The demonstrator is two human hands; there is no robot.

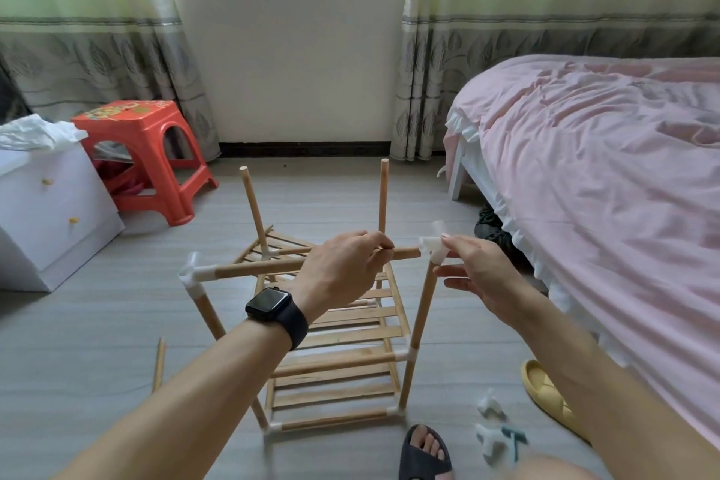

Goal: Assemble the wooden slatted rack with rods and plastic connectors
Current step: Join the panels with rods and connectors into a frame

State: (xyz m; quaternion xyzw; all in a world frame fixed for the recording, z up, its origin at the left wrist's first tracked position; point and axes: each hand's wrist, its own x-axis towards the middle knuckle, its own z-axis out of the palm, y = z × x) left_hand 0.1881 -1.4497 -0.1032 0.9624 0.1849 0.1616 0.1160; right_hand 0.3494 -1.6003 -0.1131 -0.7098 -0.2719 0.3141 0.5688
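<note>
Left grip (343, 269) clamps the smooth round wooden rod (257, 268), whose end meets the white plastic connector (432, 247) pinched by the right grip (479, 277). The slatted rack (343, 362) stands on grey floor (97, 323), with the bed (604, 168) close on the right.

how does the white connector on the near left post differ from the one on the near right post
The left connector has the horizontal rod seated in its socket; at the right connector the rod's other end only meets the opening. No hand touches the left connector; the right hand pinches the right connector while the left hand grips the rod. Both are white plastic corner pieces.
</note>
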